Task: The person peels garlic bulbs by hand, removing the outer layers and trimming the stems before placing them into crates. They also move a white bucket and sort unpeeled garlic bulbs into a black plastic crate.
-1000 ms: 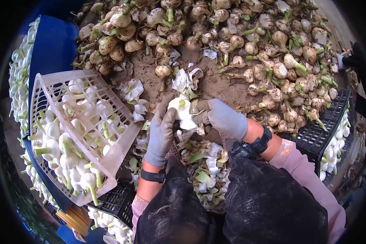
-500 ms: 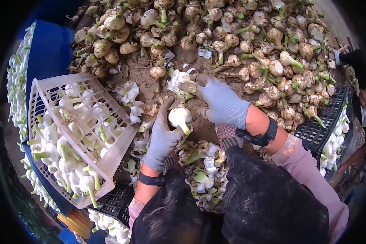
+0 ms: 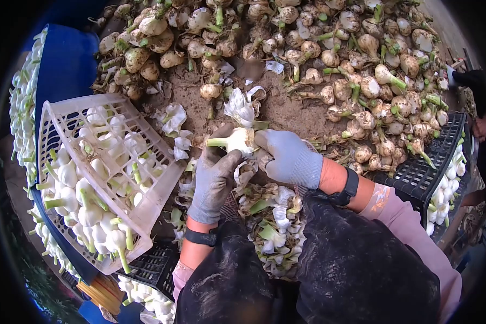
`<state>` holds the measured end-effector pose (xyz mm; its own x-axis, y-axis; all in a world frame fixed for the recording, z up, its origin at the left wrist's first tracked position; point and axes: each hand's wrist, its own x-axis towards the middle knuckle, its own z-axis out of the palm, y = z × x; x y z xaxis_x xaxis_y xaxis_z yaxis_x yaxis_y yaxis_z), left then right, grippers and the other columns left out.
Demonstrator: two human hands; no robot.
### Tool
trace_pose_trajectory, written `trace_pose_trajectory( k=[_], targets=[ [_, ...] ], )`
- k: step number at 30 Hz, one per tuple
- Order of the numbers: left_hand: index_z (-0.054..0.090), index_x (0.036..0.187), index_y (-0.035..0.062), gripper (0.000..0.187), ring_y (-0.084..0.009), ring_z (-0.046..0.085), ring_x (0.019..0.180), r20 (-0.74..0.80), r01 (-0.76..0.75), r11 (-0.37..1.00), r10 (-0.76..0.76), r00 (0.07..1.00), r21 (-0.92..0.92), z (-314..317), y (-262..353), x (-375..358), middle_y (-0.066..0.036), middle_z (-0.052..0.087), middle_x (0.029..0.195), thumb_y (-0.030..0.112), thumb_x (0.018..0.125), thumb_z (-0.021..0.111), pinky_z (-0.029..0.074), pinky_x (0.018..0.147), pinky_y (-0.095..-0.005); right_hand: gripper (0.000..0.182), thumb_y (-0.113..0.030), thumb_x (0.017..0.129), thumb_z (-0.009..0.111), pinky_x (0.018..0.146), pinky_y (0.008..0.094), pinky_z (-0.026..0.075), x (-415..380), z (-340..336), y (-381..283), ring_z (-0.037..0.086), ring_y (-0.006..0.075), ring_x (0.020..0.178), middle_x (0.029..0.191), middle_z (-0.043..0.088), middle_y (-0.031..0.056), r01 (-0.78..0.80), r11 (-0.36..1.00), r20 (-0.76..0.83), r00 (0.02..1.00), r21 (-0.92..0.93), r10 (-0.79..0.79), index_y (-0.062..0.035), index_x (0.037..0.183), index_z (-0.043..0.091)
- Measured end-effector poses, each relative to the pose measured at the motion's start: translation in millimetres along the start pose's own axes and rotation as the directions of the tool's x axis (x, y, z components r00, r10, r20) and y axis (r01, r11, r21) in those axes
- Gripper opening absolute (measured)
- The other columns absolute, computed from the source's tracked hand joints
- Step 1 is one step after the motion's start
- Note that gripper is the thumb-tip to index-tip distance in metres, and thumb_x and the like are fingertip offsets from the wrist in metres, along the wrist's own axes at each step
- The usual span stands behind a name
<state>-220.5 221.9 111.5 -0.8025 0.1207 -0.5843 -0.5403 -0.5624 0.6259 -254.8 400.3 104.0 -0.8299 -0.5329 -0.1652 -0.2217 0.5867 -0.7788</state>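
A partly peeled garlic bulb [image 3: 242,140] lies sideways between my hands, its green stem pointing left. My left hand [image 3: 213,175], in a grey glove with soiled fingertips, is closed around the bulb's stem side. My right hand [image 3: 289,156], gloved alike, has its fingers bent and pressed against the bulb's root end; whether anything small is hidden in them I cannot make out. Just beyond the bulb, loose white garlic skin [image 3: 240,107] lies on the soil. More peelings [image 3: 278,216] are heaped between my knees.
Unpeeled, dirty garlic bulbs [image 3: 367,86] are piled across the back and right. At left, a tilted white plastic basket [image 3: 146,218] holds cleaned bulbs. A black crate [image 3: 432,146] stands at right by more white garlic. Another person's hand [image 3: 481,128] shows at the right edge.
My right hand has moved down from the loose skin to the bulb. The bulb has been turned from stem lower right to stem left. The skin now lies released on the soil.
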Motion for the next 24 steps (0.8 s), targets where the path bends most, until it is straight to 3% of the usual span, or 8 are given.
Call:
trace_pose_trajectory(
  k=[5, 9, 12, 14, 17, 19, 22, 24],
  targets=[
    [0.049, 0.125, -0.0031, 0.046, -0.0262, 0.057, 0.111, 0.058, -0.092, 0.994, 0.095, 0.994, -0.057, -18, -7, 7, -0.015, 0.054, 0.126, 0.03, 0.094, 0.056, 0.048, 0.095, -0.0426, 0.022, -0.015, 0.073, 0.058, 0.073, 0.0456, 0.05, 6, -23, 15, 0.063, 0.0362, 0.083, 0.087, 0.063, 0.0187, -0.234, 0.95, -0.085, 0.972, -0.208, 0.221, -0.0032, 0.092, 0.058],
    [0.048, 0.128, -0.0044, 0.049, -0.0334, 0.054, 0.117, 0.08, -0.096, 0.957, 0.123, 0.989, -0.275, -11, 9, 1, -0.019, 0.054, 0.126, 0.028, 0.092, 0.057, 0.049, 0.095, -0.0448, 0.022, -0.024, 0.08, 0.059, 0.072, 0.045, 0.051, 6, -42, 64, 0.065, 0.0353, 0.081, 0.084, 0.065, 0.0181, -0.408, 0.852, -0.288, 0.902, -0.326, 0.322, -0.0061, 0.092, 0.063],
    [0.056, 0.115, -0.0044, 0.032, -0.0272, 0.057, 0.112, 0.092, -0.161, 0.982, 0.17, 0.981, -0.096, -6, 17, -5, -0.021, 0.057, 0.121, 0.016, 0.091, 0.056, 0.047, 0.097, -0.0395, 0.041, -0.047, 0.086, 0.057, 0.075, 0.0441, 0.052, 4, -45, 34, 0.066, 0.0346, 0.083, 0.082, 0.067, 0.0188, -0.329, 0.847, 0.172, 0.887, -0.419, 0.429, -0.0077, 0.093, 0.069],
    [0.064, 0.102, -0.0012, 0.019, -0.0239, 0.057, 0.109, 0.117, -0.263, 0.936, 0.241, 0.963, 0.234, 13, 49, -34, -0.019, 0.058, 0.12, 0.006, 0.085, 0.06, 0.046, 0.096, -0.0362, 0.032, -0.037, 0.085, 0.06, 0.074, 0.0443, 0.052, 14, -33, 14, 0.066, 0.0343, 0.084, 0.087, 0.067, 0.0172, -0.271, 0.863, 0.276, 0.87, -0.426, 0.41, -0.0067, 0.095, 0.066],
    [0.063, 0.096, -0.0012, 0.016, -0.0336, 0.054, 0.114, 0.24, -0.59, 0.272, 0.726, 0.645, 0.76, 32, 99, -90, -0.02, 0.059, 0.113, -0.003, 0.083, 0.055, 0.041, 0.099, -0.0436, 0.024, -0.025, 0.082, 0.06, 0.074, 0.0439, 0.052, 37, -23, 13, 0.065, 0.0345, 0.085, 0.092, 0.065, 0.0161, -0.161, 0.873, 0.124, 0.962, -0.461, 0.243, -0.0066, 0.097, 0.063],
    [0.057, 0.111, -0.0026, 0.023, -0.0375, 0.045, 0.125, 0.22, -0.24, -0.135, 0.902, 0.371, 0.961, 24, 131, -129, -0.022, 0.052, 0.125, 0.001, 0.088, 0.051, 0.035, 0.105, -0.0483, 0.022, -0.022, 0.083, 0.06, 0.073, 0.045, 0.051, 67, -26, 10, 0.063, 0.0354, 0.085, 0.091, 0.062, 0.0168, -0.134, 0.889, 0.033, 0.986, -0.439, 0.165, -0.0069, 0.099, 0.061],
    [0.041, 0.135, -0.0058, 0.048, -0.0339, 0.045, 0.128, 0.229, 0.014, -0.231, 0.97, 0.081, 0.973, 32, 147, -148, -0.023, 0.049, 0.133, 0.005, 0.089, 0.052, 0.032, 0.109, -0.043, 0.02, -0.02, 0.084, 0.06, 0.073, 0.0453, 0.05, 126, -24, -1, 0.061, 0.0362, 0.086, 0.091, 0.06, 0.0176, -0.013, 0.939, -0.141, 0.989, -0.343, -0.038, -0.0082, 0.1, 0.06],
    [0.042, 0.133, -0.0049, 0.048, -0.0344, 0.042, 0.129, 0.186, -0.242, -0.142, 0.968, 0.168, 0.96, 32, 142, -148, -0.024, 0.045, 0.135, 0.012, 0.09, 0.054, 0.03, 0.11, -0.0451, 0.021, -0.021, 0.083, 0.061, 0.073, 0.0444, 0.05, 166, -23, -19, 0.061, 0.0357, 0.086, 0.093, 0.06, 0.0181, 0.074, 0.897, -0.188, 0.967, -0.435, -0.171, -0.007, 0.099, 0.059]
  ],
)
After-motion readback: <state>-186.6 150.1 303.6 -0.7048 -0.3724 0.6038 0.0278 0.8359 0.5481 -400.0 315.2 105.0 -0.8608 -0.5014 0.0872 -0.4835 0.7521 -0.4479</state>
